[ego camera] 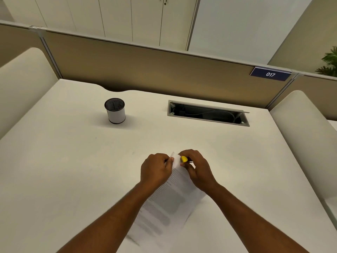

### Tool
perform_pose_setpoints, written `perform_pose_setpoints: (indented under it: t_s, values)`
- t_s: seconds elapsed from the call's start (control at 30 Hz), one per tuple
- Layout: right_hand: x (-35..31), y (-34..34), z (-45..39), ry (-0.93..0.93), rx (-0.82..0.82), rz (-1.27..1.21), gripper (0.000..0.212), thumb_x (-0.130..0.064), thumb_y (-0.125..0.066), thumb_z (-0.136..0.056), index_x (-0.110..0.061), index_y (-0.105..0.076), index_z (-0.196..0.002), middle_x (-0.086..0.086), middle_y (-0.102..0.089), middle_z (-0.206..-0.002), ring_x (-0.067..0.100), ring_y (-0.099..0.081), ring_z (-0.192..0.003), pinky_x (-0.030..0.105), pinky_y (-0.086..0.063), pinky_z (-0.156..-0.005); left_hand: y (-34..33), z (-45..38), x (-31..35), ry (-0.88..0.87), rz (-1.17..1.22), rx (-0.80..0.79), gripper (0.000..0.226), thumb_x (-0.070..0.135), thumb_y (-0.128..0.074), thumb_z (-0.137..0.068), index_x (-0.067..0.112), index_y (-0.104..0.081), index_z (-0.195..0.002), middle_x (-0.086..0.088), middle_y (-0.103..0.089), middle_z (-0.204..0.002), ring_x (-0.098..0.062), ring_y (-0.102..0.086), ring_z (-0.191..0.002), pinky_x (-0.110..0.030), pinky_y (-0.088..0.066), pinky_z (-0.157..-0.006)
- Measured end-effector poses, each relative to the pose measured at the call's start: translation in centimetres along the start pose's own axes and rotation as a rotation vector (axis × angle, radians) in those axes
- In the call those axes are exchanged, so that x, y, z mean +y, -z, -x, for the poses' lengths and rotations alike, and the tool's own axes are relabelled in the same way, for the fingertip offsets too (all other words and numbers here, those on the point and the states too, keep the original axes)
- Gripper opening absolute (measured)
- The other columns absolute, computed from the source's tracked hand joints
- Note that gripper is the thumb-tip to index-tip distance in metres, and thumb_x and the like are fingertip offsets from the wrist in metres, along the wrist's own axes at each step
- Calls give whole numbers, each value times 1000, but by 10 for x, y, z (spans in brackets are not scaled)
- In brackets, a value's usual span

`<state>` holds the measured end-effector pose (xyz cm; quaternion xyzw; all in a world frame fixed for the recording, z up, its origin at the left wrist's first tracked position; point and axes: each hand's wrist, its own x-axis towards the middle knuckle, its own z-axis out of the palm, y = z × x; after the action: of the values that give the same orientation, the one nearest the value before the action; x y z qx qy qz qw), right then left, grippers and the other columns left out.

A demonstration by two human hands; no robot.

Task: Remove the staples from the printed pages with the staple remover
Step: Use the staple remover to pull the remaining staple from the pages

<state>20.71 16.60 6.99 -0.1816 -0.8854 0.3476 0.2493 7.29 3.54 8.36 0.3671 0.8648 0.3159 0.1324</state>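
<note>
The printed pages (169,199) lie on the white desk between my forearms, one corner lifted toward the far side. My left hand (156,169) pinches that raised corner from the left. My right hand (196,168) is closed around the yellow staple remover (184,159), which sits against the same corner from the right. The remover's jaws and any staple are hidden by the paper and my fingers.
A black-rimmed white pen cup (115,110) stands at the back left. An open cable slot (207,113) is cut into the desk (73,161) at the back right. A beige partition with a "017" plate (270,74) closes the far edge.
</note>
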Motion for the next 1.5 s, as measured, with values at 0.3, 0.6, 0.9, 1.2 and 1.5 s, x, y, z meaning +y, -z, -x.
perform_pose_setpoints:
  t_s: [0.3,0.6,0.9,1.2,1.5]
  values:
    - [10,8,9,-186,-69,-58,11,-24,-70,-92,-28,-62,-97,-17,-67,-95,10,-62,-84,14,-47,-72,3,-1,-9,-34,216,-61,29,44,-59,-98,22,-77,-93,9,-74,-83,-7,-66,-75,-28,-53,-68]
    - [13,13,9,-320,129,-77,11,-28,-60,-102,-24,-49,-98,-6,-66,-89,14,-65,-81,38,-53,-71,7,2,-8,57,482,-83,15,39,-63,-97,30,-68,-108,6,-78,-79,-6,-73,-68,-17,-48,-59]
    - [-19,31,-20,-291,92,-189,50,-69,-83,-65,-30,-63,-91,-16,-62,-69,2,-54,-60,17,-48,-59,-1,2,-9,62,473,-108,13,40,-66,-95,29,-71,-102,10,-76,-89,-6,-73,-81,-29,-61,-70]
    - [-15,20,-25,-340,-139,-132,19,-39,-86,-79,-26,-76,-89,-10,-75,-80,5,-70,-74,15,-52,-60,-2,0,-10,23,451,-77,17,35,-72,-91,23,-78,-102,11,-77,-91,-3,-72,-84,-31,-63,-77]
    - [-17,18,-25,-354,-190,-239,26,-43,-84,-81,-18,-77,-83,8,-74,-76,8,-65,-66,23,-51,-59,1,0,-9,1,418,-48,19,40,-75,-88,24,-79,-99,11,-78,-88,0,-73,-79,-25,-63,-71]
